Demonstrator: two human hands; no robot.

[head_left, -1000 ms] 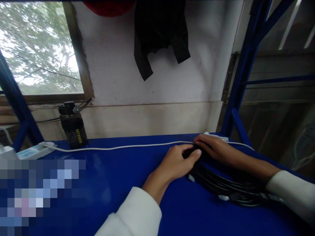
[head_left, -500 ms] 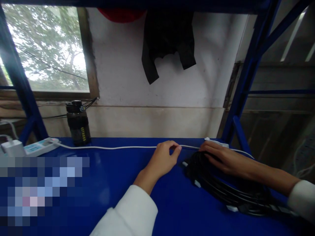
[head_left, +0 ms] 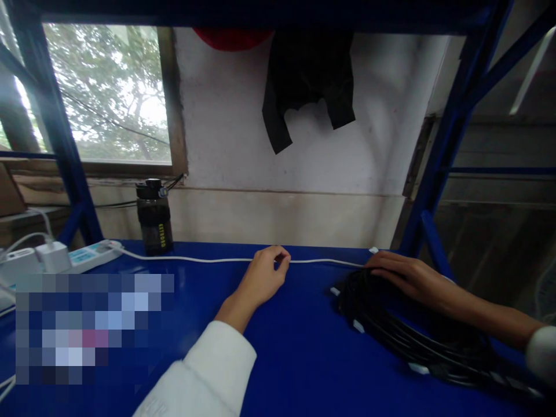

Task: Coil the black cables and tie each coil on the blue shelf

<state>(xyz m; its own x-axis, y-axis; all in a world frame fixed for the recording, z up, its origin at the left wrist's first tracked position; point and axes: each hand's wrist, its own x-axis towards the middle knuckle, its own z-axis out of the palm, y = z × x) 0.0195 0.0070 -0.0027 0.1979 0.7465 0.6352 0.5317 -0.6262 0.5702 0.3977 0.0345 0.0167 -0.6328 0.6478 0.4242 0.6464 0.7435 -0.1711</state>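
Observation:
A white cable [head_left: 208, 260] runs along the back of the blue tabletop, from a power strip [head_left: 93, 256] at the left toward my right hand. My left hand [head_left: 267, 275] is closed on it near mid-table, thumb and forefinger pinched together. Farther right, my right hand [head_left: 406, 278] has its fingers bent together over the cable, beside a coil of black cables [head_left: 399, 341] with small white tags. A bit of white [head_left: 373, 250] shows behind the right fingertips; what it belongs to is hidden.
A dark drink bottle [head_left: 155, 223] stands at the back left. White chargers [head_left: 52, 256] are plugged in near the power strip. A pixelated patch covers the left of the table. Blue frame posts [head_left: 452, 139] rise on both sides, and a black garment [head_left: 310, 75] hangs behind.
The view has swung a little left. My left hand has shifted left along the white cable, away from my right hand, which stays by the black coil.

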